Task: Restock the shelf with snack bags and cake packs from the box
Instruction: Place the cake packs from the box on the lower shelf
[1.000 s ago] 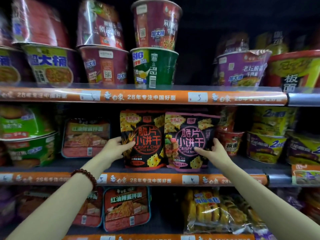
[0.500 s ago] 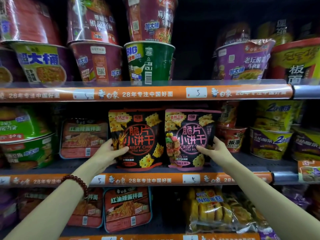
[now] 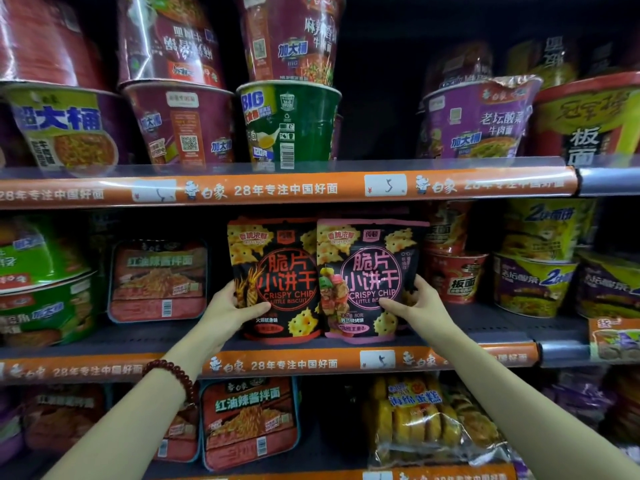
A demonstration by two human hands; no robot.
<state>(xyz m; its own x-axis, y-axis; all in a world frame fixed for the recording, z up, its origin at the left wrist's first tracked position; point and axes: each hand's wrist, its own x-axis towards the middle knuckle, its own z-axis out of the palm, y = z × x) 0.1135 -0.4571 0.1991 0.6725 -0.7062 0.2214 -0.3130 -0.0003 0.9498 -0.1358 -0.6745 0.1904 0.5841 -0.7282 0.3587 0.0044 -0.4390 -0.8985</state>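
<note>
Two black crispy chip snack bags stand upright side by side on the middle shelf (image 3: 485, 330). The orange-trimmed bag (image 3: 277, 271) is on the left, and my left hand (image 3: 228, 313) grips its lower left edge, thumb across the front. The pink-trimmed bag (image 3: 367, 268) is on the right, and my right hand (image 3: 415, 306) grips its lower right edge the same way. A clear pack of yellow cakes (image 3: 415, 420) lies on the shelf below. The box is out of view.
Flat noodle trays (image 3: 159, 282) sit left of the bags, red noodle cups (image 3: 457, 271) right of them. Large noodle buckets (image 3: 291, 123) are stacked on the upper shelf. More noodle trays (image 3: 249, 420) fill the bottom shelf. Orange price strips (image 3: 294, 188) front each shelf.
The two bags were pulled slightly apart, then brought back together, left bag moving right. Both hands stayed on the bags' outer edges. The view tilted a little upward.
</note>
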